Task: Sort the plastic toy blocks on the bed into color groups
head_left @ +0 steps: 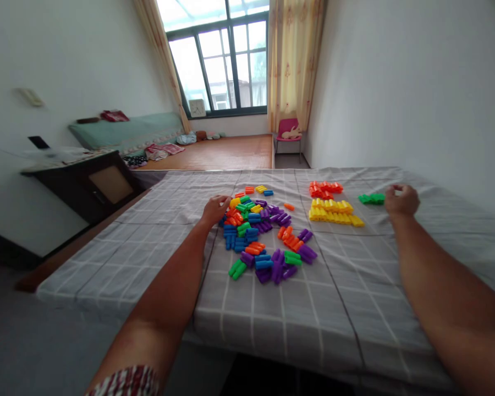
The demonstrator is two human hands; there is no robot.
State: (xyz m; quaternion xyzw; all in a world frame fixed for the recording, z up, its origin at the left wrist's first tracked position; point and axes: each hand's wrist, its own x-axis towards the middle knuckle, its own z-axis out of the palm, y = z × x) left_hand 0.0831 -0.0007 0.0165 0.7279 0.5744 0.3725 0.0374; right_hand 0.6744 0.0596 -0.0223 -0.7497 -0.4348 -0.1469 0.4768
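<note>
My left hand [217, 209] reaches to the upper left edge of a mixed pile of small plastic tube-shaped pieces [253, 217] in purple, blue, green, orange and yellow. Its fingers are closed beside a yellow piece [235, 203]; what lies between them is hidden. On the right, my right hand [403, 200] has its fingers curled and pinched at the right end of a short row of green plastic pieces [371, 199]. Left of that row are sorted groups: orange-red pieces [325, 190] at the back and rows of yellow pieces [334, 212] in front.
A grey checked cloth [148, 242] covers the table. One loose orange piece [289, 207] lies between the pile and the sorted groups. Beyond are a bed [231, 151], a pink chair [287, 127] and a window; a dark cabinet [86, 181] stands left, a white wall right.
</note>
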